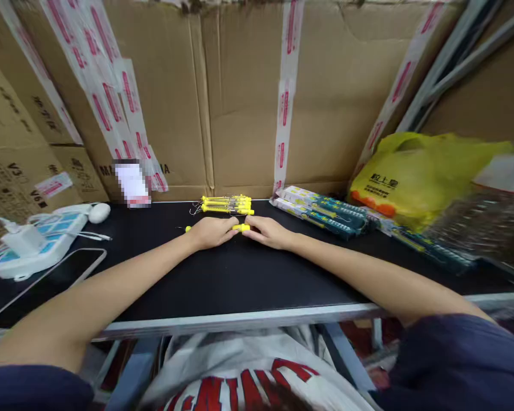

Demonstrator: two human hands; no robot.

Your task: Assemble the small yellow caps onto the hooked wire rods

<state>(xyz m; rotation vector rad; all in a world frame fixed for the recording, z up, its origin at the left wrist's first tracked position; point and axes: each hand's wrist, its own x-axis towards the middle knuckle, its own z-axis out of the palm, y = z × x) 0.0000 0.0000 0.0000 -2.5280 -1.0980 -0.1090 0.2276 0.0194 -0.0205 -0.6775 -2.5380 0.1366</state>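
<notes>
A slim yellow stick-shaped tool (241, 228) with a thin wire at its left tip lies level across my two hands; its exact kind is not clear. My left hand (212, 233) is wrapped round its middle, hiding most of it. At the yellow right end, my right hand (269, 231) pinches with thumb and fingers. Just behind the hands, a small pile of similar yellow tools (227, 204) rests on the black tabletop (240, 279), their wire hooks pointing left.
Right of the pile are flat printed packages (321, 208). Farther right sit a yellow plastic bag (411, 177) and a clear bag (480, 211). A power strip (47, 242) and a phone (55, 282) lie at left. Cardboard (244, 108) walls off the back.
</notes>
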